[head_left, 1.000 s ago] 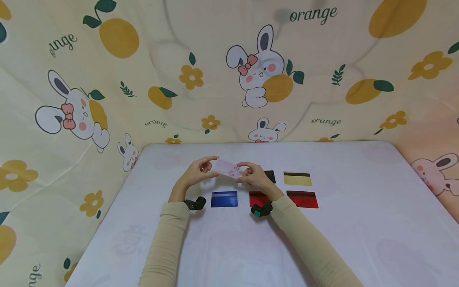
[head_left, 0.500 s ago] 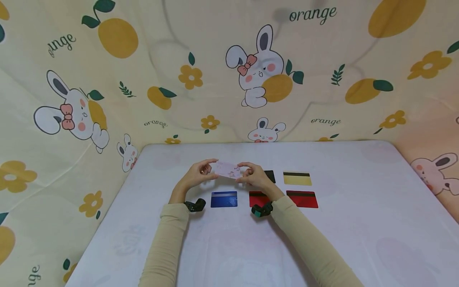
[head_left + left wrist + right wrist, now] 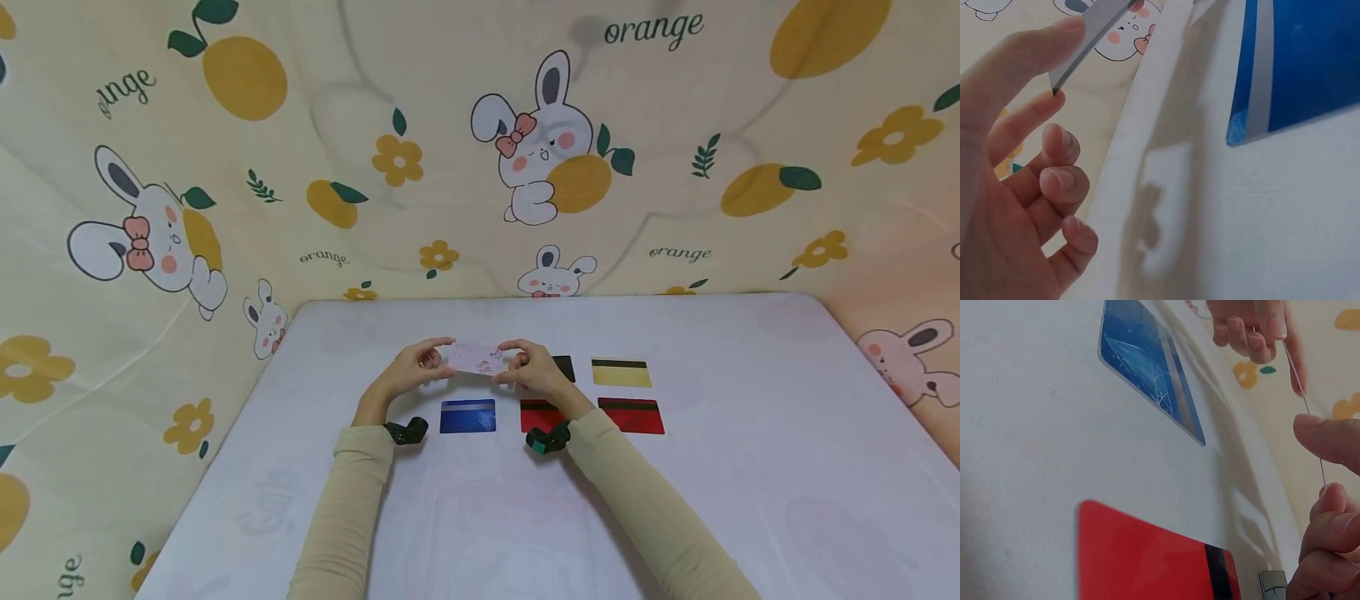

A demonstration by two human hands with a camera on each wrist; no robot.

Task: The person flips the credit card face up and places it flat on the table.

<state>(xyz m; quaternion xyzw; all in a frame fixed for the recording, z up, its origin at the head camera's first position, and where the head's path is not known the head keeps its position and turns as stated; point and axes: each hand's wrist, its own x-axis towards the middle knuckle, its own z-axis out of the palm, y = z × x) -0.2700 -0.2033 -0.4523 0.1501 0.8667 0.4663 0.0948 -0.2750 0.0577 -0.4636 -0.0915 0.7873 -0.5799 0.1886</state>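
A pale pink card with a floral print is held up above the table between both hands. My left hand pinches its left end between thumb and forefinger, the other fingers loosely curled. At the card's right end, my right hand pinches it the same way. From the right wrist the card shows almost edge-on, and the left wrist view catches its grey-white face. A blue card lies flat below the hands, and a red card is partly covered by the right wrist.
A second red card and a gold card with a black stripe lie to the right. Behind the right hand, a black card is mostly hidden. The white table meets a printed cloth backdrop.
The pink card has tilted slightly, its left end lowering until the card is nearly level. Both hands keep their pinch on it and have barely moved otherwise.
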